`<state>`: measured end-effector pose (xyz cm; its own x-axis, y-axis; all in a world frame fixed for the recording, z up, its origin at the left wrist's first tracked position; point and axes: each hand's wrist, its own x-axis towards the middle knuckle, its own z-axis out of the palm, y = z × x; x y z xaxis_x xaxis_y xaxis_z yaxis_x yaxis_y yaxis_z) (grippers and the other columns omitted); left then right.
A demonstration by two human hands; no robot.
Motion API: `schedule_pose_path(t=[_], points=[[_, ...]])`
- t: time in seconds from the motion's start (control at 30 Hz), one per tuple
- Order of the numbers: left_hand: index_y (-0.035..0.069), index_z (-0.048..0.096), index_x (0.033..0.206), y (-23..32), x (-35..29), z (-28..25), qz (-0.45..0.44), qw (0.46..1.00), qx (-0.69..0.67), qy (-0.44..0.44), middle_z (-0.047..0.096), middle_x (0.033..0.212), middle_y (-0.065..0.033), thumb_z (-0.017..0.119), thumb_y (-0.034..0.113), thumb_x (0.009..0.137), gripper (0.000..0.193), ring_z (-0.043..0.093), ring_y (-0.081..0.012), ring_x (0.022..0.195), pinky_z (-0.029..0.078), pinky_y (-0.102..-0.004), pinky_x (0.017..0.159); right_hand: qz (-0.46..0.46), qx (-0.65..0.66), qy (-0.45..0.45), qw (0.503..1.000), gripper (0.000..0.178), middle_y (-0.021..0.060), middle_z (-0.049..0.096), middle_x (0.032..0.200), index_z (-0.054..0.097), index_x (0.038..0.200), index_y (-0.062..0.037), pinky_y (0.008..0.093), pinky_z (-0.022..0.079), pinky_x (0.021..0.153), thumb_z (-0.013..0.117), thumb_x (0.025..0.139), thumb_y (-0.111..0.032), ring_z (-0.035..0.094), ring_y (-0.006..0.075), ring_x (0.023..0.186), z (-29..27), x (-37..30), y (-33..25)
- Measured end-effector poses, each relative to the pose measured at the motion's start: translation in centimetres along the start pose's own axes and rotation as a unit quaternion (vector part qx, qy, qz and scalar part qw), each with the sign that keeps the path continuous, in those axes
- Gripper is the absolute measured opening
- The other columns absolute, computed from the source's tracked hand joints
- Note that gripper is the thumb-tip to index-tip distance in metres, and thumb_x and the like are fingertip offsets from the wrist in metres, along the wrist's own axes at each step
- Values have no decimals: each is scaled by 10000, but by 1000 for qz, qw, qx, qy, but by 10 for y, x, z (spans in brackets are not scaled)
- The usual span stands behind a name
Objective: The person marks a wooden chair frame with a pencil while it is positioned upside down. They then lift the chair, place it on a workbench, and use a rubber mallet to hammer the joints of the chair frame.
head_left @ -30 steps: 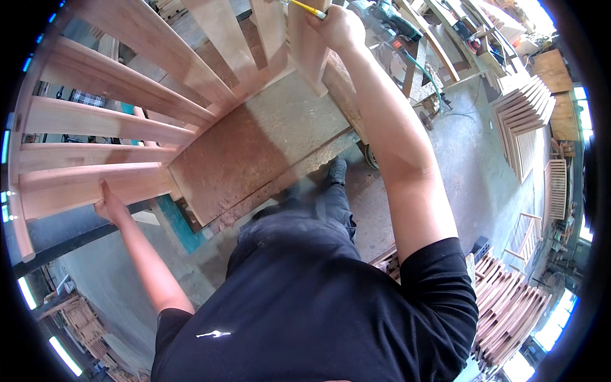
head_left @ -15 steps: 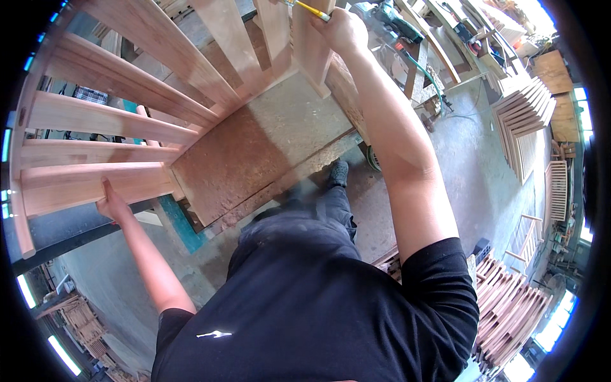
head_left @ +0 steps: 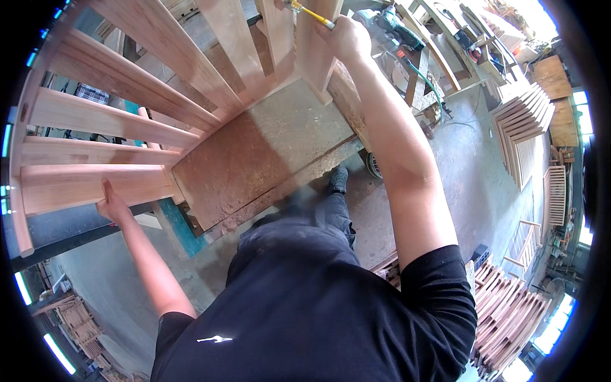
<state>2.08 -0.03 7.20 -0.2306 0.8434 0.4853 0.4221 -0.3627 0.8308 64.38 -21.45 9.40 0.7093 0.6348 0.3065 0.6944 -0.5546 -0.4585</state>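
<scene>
A slatted frame of pale reddish wood [head_left: 156, 118] stands on a wooden work surface [head_left: 235, 165] at the upper left, its slats fanning across the wide view. My left hand [head_left: 112, 205] grips the near edge of its lowest wide board [head_left: 76, 184]. The thumb lies on the board's face, and the other fingers are partly hidden behind it. At the top, my right hand [head_left: 349, 39] is closed round a yellow-handled tool [head_left: 316, 16] beside an upright board [head_left: 312, 54]. The tool's head is near the picture's upper edge, too small to identify.
A green power tool [head_left: 402, 28] with a green hose [head_left: 439, 89] lies beyond my right forearm. Stacked wooden frames [head_left: 525, 121] stand at the right, and more wooden parts [head_left: 509, 312] are piled at the lower right. A teal beam [head_left: 178, 226] is under the work surface.
My right hand and the yellow-handled tool sit slightly lower in the picture, as does much of the scene. My left hand keeps its grip on the board.
</scene>
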Motion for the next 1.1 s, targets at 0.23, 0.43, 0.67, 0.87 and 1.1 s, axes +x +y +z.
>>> schedule_pose_path(t=[0.23, 0.43, 0.67, 0.87, 1.1], points=[[-130, 725, 1052, 4, -4, 1, -25, 1000, 12, -4, 747, 983, -165, 776, 282, 914, 438, 680, -191, 825, 550, -336, 745, 6, -11, -7, 1000, 651, 204, 729, 820, 736, 883, 18, 440, 568, 738, 657, 858, -627, 725, 355, 787, -3, -1, -1], [-119, 726, 1063, -9, 1, -1, -33, 999, -17, -13, 740, 994, -158, 767, 265, 922, 411, 670, -193, 840, 548, -337, 762, -15, -15, 15, 1000, 637, 201, 726, 805, 736, 868, 18, 439, 569, 734, 670, 853, -615, 724, 357, 771, 2, -1, 6], [-119, 707, 1120, -3, 0, 1, -39, 999, -27, -17, 732, 1028, -168, 758, 235, 926, 406, 666, -199, 853, 550, -335, 767, -17, -20, 12, 1000, 568, 196, 732, 821, 743, 885, -3, 457, 567, 745, 683, 855, -567, 724, 364, 797, 6, 1, 6], [-113, 713, 1049, -61, 18, -20, 23, 999, -14, 21, 735, 913, -157, 695, 183, 951, 312, 671, -204, 797, 554, -335, 729, -10, -6, -25, 1000, 457, 225, 731, 955, 748, 996, -72, 468, 565, 824, 683, 860, -503, 717, 379, 938, 15, 10, 14], [-71, 704, 1074, 85, -57, -54, -129, 906, 237, -326, 734, 851, -206, 684, 272, 971, 358, 727, -264, 842, 558, -370, 778, 34, -35, -12, 999, 734, 265, 713, 882, 720, 908, 18, 484, 541, 812, 655, 840, -709, 707, 420, 904, 10, 10, 19]])
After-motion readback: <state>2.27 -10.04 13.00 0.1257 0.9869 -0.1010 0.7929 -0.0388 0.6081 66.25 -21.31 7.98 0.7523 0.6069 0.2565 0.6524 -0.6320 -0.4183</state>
